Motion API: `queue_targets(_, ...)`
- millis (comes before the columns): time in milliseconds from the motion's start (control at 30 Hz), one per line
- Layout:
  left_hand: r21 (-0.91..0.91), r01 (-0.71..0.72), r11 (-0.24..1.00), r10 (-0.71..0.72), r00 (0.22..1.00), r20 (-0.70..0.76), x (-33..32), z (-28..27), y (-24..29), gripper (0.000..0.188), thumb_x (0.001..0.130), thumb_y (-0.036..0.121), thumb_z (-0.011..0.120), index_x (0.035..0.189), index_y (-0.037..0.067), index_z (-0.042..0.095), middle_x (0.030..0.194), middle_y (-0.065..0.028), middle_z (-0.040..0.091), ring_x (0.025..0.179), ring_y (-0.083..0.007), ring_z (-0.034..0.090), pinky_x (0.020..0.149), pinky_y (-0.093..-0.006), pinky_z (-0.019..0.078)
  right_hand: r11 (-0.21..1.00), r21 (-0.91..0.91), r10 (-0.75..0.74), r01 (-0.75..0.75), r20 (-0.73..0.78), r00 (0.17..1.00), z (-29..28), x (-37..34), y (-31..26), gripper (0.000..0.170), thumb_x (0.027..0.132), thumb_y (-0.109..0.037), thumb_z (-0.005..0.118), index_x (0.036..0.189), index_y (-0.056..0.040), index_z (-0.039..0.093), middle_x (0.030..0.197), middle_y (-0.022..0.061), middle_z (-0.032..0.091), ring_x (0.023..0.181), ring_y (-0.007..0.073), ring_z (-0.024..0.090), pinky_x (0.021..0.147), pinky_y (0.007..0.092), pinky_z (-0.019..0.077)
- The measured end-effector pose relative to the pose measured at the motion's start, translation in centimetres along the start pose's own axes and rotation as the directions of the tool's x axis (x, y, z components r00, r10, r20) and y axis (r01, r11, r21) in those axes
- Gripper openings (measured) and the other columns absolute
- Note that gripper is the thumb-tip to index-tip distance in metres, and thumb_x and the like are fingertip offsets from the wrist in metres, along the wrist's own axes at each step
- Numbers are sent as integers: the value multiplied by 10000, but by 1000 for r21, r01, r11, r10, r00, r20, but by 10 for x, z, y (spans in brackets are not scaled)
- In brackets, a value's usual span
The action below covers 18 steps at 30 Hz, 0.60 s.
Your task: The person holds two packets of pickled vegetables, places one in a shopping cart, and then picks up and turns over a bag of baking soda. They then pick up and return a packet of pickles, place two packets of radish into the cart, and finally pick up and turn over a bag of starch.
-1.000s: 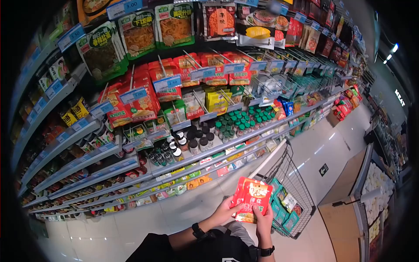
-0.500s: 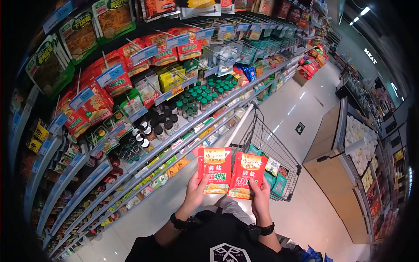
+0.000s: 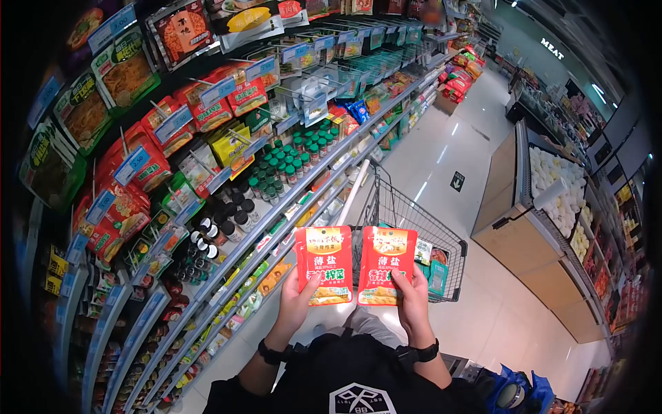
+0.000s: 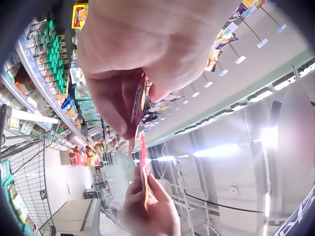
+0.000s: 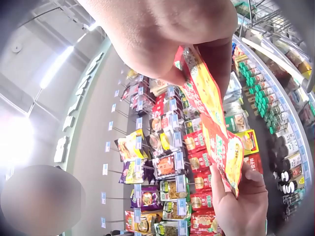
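In the head view my left hand point(image 3: 295, 307) pinches a red pickled-mustard packet point(image 3: 329, 262) by its lower left side, thumb across the front. A matching red packet point(image 3: 387, 262) is held by my right hand point(image 3: 414, 303) at its lower right side. Both packets stand upright side by side, printed fronts toward me, a narrow gap between them. The left wrist view catches them nearly edge-on, with my left hand point(image 4: 142, 44) large at the top. From the right wrist, my right hand point(image 5: 182, 34) hides part of its packet point(image 5: 206, 93).
Behind the packets stands a wire shopping cart point(image 3: 441, 241) holding several teal packs point(image 3: 437, 277). Shelves on the left carry hanging red packets point(image 3: 141, 162) and green-capped jars point(image 3: 293, 162). At right is a wooden produce stand point(image 3: 514, 200); a tiled aisle point(image 3: 441, 152) runs between.
The two packets were overlapped in both hands, then parted, the right one tilted. Now they are level and farther apart. The head view has swung right along the aisle.
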<state>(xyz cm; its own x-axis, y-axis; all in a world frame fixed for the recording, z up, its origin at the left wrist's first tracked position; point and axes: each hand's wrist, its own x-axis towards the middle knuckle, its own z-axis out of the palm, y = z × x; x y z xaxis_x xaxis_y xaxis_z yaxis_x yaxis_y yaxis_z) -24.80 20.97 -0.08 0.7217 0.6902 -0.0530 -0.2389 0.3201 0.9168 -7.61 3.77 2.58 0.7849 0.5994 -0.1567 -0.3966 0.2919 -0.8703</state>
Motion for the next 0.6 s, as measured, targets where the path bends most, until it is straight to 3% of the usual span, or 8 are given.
queue_targets(233, -19, 77, 997, -75, 992, 102, -1, 18, -1, 520, 959, -10, 633, 1435, -30, 424, 1308, -118, 629, 1177, -150, 631, 1010, -319, 517, 999, 52, 11, -12, 16, 1000, -7, 3, -12, 358, 980, -64, 612, 1319, 36, 558, 1186, 115, 708, 1010, 138, 696, 914, 294, 559)
queue_targets(433, -31, 80, 996, -77, 992, 95, 0, 26, 1, 516, 939, -34, 627, 1419, -26, 437, 1284, -124, 645, 1155, -158, 650, 1001, -328, 528, 1000, 16, -20, 21, -57, 998, -33, -3, -28, 346, 972, -68, 588, 1303, 32, 568, 1167, 100, 704, 1025, 145, 686, 945, 310, 544)
queue_targets(600, 10, 65, 998, -65, 998, 24, -5, 10, 9, 499, 931, -38, 620, 1401, -21, 453, 1272, -125, 652, 1140, -159, 659, 994, -327, 532, 965, -238, -167, 114, -213, 963, -87, -28, -55, 335, 965, -94, 620, 1278, 24, 590, 1112, 70, 704, 953, 114, 662, 894, 272, 526)
